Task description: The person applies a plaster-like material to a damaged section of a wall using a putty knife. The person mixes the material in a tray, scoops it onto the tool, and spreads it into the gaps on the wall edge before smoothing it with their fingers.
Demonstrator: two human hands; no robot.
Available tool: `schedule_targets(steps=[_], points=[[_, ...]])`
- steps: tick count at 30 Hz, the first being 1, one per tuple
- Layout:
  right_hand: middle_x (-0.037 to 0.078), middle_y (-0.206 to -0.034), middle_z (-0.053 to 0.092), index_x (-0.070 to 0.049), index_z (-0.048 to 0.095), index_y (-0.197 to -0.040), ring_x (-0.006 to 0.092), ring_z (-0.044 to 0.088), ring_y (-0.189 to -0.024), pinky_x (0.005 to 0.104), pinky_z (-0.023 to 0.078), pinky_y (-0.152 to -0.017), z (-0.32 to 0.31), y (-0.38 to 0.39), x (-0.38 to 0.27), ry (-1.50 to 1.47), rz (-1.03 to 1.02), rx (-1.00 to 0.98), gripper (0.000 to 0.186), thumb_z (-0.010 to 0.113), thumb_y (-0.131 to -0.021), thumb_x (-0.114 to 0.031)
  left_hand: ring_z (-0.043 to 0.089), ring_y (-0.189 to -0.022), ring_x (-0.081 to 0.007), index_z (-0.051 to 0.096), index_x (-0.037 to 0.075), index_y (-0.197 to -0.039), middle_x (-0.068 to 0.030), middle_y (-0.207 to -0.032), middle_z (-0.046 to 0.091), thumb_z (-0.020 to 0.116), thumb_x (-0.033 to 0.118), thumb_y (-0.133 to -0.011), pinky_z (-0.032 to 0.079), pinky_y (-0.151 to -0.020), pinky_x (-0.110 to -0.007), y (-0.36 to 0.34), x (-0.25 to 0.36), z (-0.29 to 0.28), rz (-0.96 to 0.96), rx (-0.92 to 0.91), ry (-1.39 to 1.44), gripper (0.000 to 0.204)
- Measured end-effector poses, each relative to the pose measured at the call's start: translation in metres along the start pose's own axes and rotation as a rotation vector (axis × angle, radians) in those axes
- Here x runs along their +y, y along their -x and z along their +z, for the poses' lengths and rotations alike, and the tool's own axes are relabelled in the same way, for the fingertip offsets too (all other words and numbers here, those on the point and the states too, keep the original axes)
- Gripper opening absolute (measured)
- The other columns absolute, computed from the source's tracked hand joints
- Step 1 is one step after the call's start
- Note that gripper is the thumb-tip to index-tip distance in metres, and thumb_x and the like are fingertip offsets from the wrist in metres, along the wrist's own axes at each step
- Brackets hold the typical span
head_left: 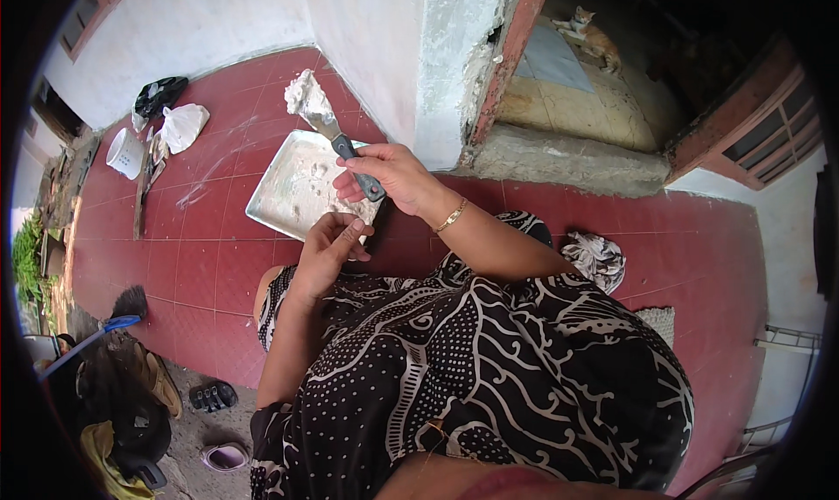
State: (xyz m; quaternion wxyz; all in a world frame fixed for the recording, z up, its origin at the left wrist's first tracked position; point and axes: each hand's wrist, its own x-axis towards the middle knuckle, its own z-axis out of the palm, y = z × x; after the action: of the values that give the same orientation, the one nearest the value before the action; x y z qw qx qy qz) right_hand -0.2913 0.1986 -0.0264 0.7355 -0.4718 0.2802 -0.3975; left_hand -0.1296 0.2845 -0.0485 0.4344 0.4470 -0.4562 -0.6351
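My right hand (393,175), with a thin bracelet at the wrist, grips the dark handle of a putty knife (342,143). The blade points up and away, with a thick lump of white putty (306,93) on its end. Beneath the knife, a shallow white tray (262,194) rests on the floor, its inside smeared with putty and small lumps. At the tray's near edge is my left hand (330,251), fingers curled and thumb pressed against them. Whatever those fingers hold, if anything, I cannot make out.
Red floor tiles (210,268) surround me. A broken wall edge (485,72) meets a rough doorway sill (568,159); a cat (594,41) lies beyond it. At left are a white bucket (125,154), bags (183,127) and a broom (114,322). A crumpled cloth (596,260) lies to my right.
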Motion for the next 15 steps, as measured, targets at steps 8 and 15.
schedule_targets(steps=[8,15], points=[[0.011,-0.077,0.06,0.005,0.054,-0.107,0.0183,0.061,-0.061,0.0315,0.053,-0.054,-0.036,0.067,-0.064,-0.088,-0.399,0.259,0.024,0.052,-0.09,-0.012,0.053,-0.059,-0.008,0.052,0.002,-0.096,-0.0074,-0.084,0.061,0.056,0.019,-0.089,0.052,-0.059,-0.025,0.015,-0.02,-0.065,-0.062,0.295,0.073,0.019],[0.003,-0.069,0.05,0.002,0.054,-0.101,0.0067,0.046,-0.052,0.0226,0.039,-0.043,-0.066,0.064,-0.037,0.093,-0.645,0.669,0.015,0.049,-0.09,-0.007,0.052,-0.059,-0.0076,0.052,0.003,-0.096,-0.0057,-0.081,0.06,0.057,0.021,-0.088,0.051,-0.057,-0.025,0.018,-0.044,-0.09,-0.081,0.366,0.109,0.021]])
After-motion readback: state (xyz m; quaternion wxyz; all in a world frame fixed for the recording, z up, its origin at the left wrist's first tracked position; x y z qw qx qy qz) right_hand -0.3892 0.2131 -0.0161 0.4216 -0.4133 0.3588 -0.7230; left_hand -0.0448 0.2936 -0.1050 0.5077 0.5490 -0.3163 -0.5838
